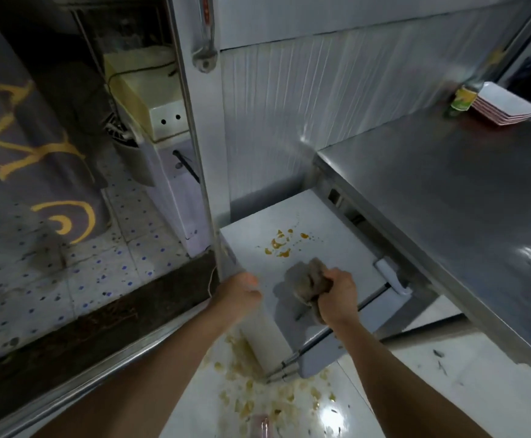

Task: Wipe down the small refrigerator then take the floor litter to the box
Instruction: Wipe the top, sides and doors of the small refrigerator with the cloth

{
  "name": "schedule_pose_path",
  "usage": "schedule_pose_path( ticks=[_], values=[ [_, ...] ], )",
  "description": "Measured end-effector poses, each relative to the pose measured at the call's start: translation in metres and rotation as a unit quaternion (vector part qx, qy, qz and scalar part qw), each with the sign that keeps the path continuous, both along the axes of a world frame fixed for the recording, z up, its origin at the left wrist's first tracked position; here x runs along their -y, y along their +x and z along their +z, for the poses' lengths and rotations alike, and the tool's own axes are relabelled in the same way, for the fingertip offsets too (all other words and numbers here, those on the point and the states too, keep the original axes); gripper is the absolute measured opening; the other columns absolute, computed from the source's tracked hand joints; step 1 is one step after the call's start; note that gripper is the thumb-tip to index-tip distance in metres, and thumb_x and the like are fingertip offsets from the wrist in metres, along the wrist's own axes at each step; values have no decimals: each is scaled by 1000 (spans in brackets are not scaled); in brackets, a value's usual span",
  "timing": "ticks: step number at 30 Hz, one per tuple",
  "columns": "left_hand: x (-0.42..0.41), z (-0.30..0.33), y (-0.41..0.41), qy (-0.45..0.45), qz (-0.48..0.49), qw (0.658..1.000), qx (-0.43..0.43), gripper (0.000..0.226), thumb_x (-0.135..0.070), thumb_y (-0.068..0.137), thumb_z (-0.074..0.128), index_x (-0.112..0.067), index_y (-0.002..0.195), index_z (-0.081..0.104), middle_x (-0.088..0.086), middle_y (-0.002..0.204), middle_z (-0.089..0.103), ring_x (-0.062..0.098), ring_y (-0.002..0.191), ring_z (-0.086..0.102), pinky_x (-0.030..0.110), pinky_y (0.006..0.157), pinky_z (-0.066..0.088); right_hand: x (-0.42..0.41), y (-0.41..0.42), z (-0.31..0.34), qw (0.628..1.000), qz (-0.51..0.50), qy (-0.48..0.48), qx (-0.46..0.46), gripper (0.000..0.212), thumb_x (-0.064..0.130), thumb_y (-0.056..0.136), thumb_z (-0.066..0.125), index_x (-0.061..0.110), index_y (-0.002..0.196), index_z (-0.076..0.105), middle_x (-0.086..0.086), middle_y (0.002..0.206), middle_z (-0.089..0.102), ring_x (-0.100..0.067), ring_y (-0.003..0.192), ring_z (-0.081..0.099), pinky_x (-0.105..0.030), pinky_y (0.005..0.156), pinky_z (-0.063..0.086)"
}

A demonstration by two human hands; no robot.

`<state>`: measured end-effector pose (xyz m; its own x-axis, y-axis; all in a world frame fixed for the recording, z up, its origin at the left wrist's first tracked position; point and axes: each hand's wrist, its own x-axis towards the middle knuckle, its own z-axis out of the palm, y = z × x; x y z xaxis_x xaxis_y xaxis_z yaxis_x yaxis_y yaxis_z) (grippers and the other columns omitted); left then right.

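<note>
Under the steel counter (447, 197) sits the small refrigerator (305, 222), white top facing up, orange stains (278, 243) spread on the far half. Right hand (337, 292) grips a bunched brown rag (308, 286), fingers curled tight round it, rag pressed on the fridge top just short of the stains. Left hand (239, 295) rests on the fridge's left front corner; blurred, finger spread cannot be told. Yellowish floor litter (258, 390) lies scattered on the white tiles at the fridge base. Stacked plates (504, 105) and a bottle (465, 96) stand at the counter's far end.
</note>
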<state>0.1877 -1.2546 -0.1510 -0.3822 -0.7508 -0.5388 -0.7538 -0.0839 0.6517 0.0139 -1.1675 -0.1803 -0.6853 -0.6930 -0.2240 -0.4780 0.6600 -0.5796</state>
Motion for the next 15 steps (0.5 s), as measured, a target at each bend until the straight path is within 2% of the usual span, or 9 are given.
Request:
schedule_pose_path(
  ticks=[3,5,8,10,12,15],
  values=[
    [3,18,-16,17,2,997,-75,25,-9,92,51,-7,115,61,11,117,62,27,111,56,24,83,44,-8,6,22,997,0,-79,-4,28,-13,71,51,4,92,59,-11,112,54,-22,96,52,-6,66,33],
    [3,35,-28,28,21,992,-118,22,-16,94,48,-7,105,65,10,109,63,24,104,57,26,81,40,-10,10,41,992,30,-125,-11,27,-10,71,59,11,86,53,-5,111,49,-17,93,49,2,66,35],
    [3,61,-41,58,72,983,-158,22,-31,93,50,-14,92,64,6,98,63,22,93,56,28,78,40,-12,17,67,982,86,-168,-29,28,-8,71,65,15,85,57,-2,107,48,-13,90,48,2,70,36],
    [0,76,-43,85,92,974,-188,27,-33,92,53,-9,96,65,9,100,66,23,97,60,25,73,43,-16,23,80,975,122,-182,-41,26,-8,70,66,11,85,58,0,107,45,-7,86,46,3,73,35],
    [-5,90,-40,73,99,973,-197,27,-22,91,58,-1,106,64,12,104,66,24,98,61,23,72,44,-23,29,92,967,155,-195,-42,24,-7,71,66,9,87,58,-1,110,44,1,85,45,3,75,37],
    [-14,110,-31,10,108,975,-193,18,-8,89,58,2,104,63,11,94,62,20,86,56,22,68,44,-36,34,106,961,177,-210,-29,29,-2,72,70,11,95,56,-5,115,44,-8,91,51,-3,75,44]
  ],
)
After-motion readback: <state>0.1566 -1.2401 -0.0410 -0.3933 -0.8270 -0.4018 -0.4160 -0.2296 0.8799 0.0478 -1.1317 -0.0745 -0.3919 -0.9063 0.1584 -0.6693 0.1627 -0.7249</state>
